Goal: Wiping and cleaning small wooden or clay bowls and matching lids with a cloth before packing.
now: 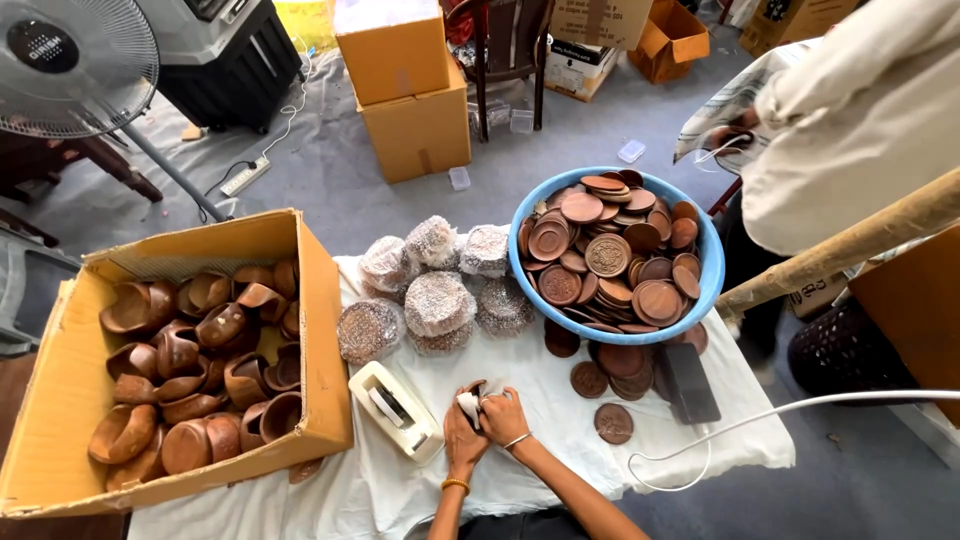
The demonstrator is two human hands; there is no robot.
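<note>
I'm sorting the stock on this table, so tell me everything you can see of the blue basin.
The blue basin is a round, smooth-walled tub, plastic by its look, standing upright on the white cloth at the table's far right. It is heaped above its rim with flat round brown wooden discs, some carved. More discs lie on the cloth under its near edge, and foam-wrapped bundles sit close to its left side. No hand touches it.

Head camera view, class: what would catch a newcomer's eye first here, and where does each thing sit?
Most striking is the blue basin heaped with round brown wooden discs, on the right of the white-clothed table. On the left, an open cardboard box holds brown wooden bowls. Between them lie wrapped bundles, and at the near edge both hands, left hand and right hand, work together on a small white-wrapped piece beside a white tape dispenser.
</note>
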